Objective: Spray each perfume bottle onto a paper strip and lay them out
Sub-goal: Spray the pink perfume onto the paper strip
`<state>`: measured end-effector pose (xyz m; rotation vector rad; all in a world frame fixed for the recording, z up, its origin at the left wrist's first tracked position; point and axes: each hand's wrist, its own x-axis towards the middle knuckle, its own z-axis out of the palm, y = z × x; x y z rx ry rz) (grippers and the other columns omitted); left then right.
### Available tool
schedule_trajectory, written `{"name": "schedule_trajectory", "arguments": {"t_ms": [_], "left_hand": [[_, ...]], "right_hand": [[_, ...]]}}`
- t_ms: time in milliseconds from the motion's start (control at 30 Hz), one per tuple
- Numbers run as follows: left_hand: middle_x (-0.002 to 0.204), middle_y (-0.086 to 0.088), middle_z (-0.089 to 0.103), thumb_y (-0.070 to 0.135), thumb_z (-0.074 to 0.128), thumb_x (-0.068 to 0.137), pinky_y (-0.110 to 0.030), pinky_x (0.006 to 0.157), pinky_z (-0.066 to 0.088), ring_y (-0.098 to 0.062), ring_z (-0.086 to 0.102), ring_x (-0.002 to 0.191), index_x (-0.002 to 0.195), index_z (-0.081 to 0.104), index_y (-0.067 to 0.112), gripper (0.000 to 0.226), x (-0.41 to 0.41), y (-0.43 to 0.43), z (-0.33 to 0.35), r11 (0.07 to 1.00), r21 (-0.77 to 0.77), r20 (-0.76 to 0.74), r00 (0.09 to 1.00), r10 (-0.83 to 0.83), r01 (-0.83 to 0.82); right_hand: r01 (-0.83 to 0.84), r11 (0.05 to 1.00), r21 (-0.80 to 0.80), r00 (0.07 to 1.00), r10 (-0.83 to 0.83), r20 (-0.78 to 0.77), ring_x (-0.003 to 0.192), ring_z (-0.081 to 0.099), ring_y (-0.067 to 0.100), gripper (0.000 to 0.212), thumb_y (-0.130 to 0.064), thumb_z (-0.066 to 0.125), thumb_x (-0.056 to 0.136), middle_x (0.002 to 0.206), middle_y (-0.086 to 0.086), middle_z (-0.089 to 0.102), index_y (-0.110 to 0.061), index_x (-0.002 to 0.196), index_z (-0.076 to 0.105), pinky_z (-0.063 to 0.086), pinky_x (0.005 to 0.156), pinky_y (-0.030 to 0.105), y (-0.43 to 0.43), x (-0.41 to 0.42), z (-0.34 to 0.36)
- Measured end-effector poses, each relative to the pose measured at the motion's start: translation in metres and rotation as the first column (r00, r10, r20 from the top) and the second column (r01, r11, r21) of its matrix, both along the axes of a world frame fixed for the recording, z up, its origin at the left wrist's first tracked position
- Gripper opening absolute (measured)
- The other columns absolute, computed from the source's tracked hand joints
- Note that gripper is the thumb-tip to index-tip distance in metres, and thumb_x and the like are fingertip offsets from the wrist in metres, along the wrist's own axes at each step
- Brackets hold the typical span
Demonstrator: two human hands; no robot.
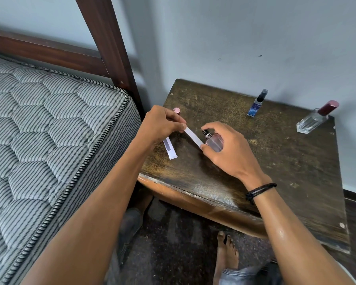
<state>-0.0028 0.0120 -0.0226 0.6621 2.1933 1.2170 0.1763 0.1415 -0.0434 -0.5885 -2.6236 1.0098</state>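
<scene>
Forearms fill the lower frame; at centre, over the surface (pixel 296 161), my right hand (pixel 230 153) wraps the small pink perfume bottle (pixel 214 141), glass, probably slick, best held by its flat sides. My left hand (pixel 162 125) pinches the flimsy paper strip (pixel 193 137) by its end.

Bare forearms, a black cord bracelet (pixel 260 191) on the right wrist, faded jeans (pixel 240 274), bare foot (pixel 226 251).

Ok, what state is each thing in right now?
Pink bottle: uncapped, tilted, in right hand.
Paper strip: pinched by left hand, held at the nozzle.
Pink cap: off, on table.
Second strip: lying flat.
Blue bottle: upright, capped.
Clear bottle: upright, red cap on.
</scene>
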Motion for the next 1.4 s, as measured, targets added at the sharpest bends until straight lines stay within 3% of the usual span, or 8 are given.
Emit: {"name": "schedule_trajectory", "arguments": {"t_ms": [300,433,533,600,733,833,1167,1400], "left_hand": [[0.082,-0.004,0.078,0.004,0.084,0.077,-0.029,0.087,0.060,-0.012,0.076,0.080,0.087,0.081,0.010,0.012,-0.007,-0.004,0.003,0.997,0.076,0.016,1.000,-0.003,0.001],[0.087,-0.006,0.077,0.003,0.084,0.077,-0.028,0.081,0.061,-0.008,0.074,0.092,0.087,0.080,0.008,0.011,-0.008,-0.004,0.004,0.995,0.092,-0.004,1.000,-0.027,0.028],[0.087,-0.002,0.078,0.007,0.084,0.078,-0.026,0.084,0.060,-0.003,0.071,0.103,0.087,0.081,0.011,0.010,-0.009,-0.005,0.006,0.994,0.088,-0.090,0.994,-0.061,0.069],[0.088,0.003,0.078,0.012,0.084,0.079,-0.023,0.086,0.058,-0.004,0.073,0.097,0.088,0.081,0.014,0.009,-0.010,-0.005,0.010,0.992,0.085,-0.170,0.982,-0.079,0.094],[0.082,0.006,0.077,0.016,0.083,0.082,-0.016,0.074,0.056,-0.003,0.071,0.076,0.092,0.081,0.015,0.010,-0.006,-0.004,0.017,0.986,0.095,-0.283,0.954,-0.102,0.134],[0.082,0.006,0.076,0.018,0.082,0.083,-0.010,0.069,0.051,-0.001,0.070,0.074,0.093,0.081,0.014,0.011,-0.004,-0.004,0.017,0.985,0.093,-0.360,0.927,-0.100,0.143],[0.077,0.018,0.069,0.014,0.078,0.085,-0.003,0.066,0.045,0.011,0.064,0.070,0.091,0.080,0.016,0.007,0.000,-0.005,0.019,0.984,0.101,-0.497,0.864,-0.080,0.149],[0.075,0.032,0.061,0.014,0.076,0.083,-0.004,0.070,0.047,0.012,0.064,0.074,0.088,0.081,0.016,0.007,0.002,-0.005,0.020,0.982,0.083,-0.584,0.807,-0.089,0.168]], "right_hand": [[-0.036,0.998,0.042,0.999,0.035,0.019,0.093,0.059,0.016,0.039,-0.029,0.074,0.089,0.109,-0.007,0.064,-0.030,0.126,0.061,0.046,0.077,0.032,0.004,0.003,0.004],[-0.026,0.999,0.028,1.000,0.025,0.016,0.096,0.059,0.017,0.040,-0.030,0.073,0.089,0.109,-0.007,0.064,-0.032,0.126,0.060,0.048,0.080,0.034,0.006,0.004,0.004],[-0.021,1.000,0.016,1.000,0.021,0.016,0.096,0.059,0.016,0.040,-0.030,0.073,0.088,0.109,-0.007,0.064,-0.033,0.126,0.060,0.047,0.080,0.034,0.007,0.004,0.003],[-0.022,1.000,0.019,1.000,0.022,0.018,0.097,0.059,0.016,0.041,-0.030,0.073,0.088,0.110,-0.008,0.064,-0.033,0.127,0.060,0.047,0.080,0.033,0.007,0.003,0.003],[-0.021,1.000,0.019,1.000,0.021,0.018,0.097,0.060,0.016,0.041,-0.031,0.073,0.088,0.112,-0.007,0.065,-0.032,0.127,0.060,0.048,0.080,0.033,0.007,0.003,0.003],[-0.023,1.000,0.021,1.000,0.023,0.017,0.092,0.059,0.014,0.041,-0.031,0.074,0.088,0.110,-0.008,0.064,-0.032,0.126,0.061,0.047,0.077,0.032,0.007,0.003,0.002],[-0.032,0.999,0.035,0.999,0.030,0.042,0.091,0.059,0.014,0.040,-0.028,0.072,0.089,0.113,-0.007,0.065,-0.031,0.127,0.060,0.045,0.076,0.030,0.007,0.004,0.002],[-0.028,0.999,0.036,0.998,0.026,0.058,0.100,0.061,0.015,0.041,-0.028,0.071,0.089,0.121,-0.008,0.065,-0.031,0.128,0.060,0.052,0.087,0.036,0.007,0.003,0.004]]}}
